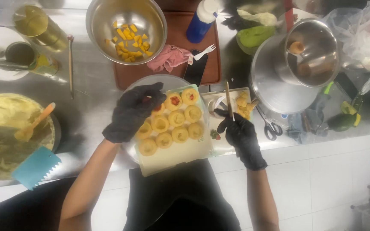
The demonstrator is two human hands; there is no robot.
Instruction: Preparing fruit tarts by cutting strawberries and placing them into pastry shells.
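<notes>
Left hand (132,112) — gloved, resting fingers on the rear tarts (173,120), grip loose, holding nothing. Right hand (239,133) pinches a thin stick (229,99) upright. Tarts sit on a pale board (172,156) overhanging the counter (90,85) edge — risk: pressure there could tip the board or crush a shell.

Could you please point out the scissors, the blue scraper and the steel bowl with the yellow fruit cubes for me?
scissors (271,127): head view, on the handles.
blue scraper (36,167): head view, on the middle of its flat blade.
steel bowl (103,37): head view, on the bare inner wall at its left.
</notes>
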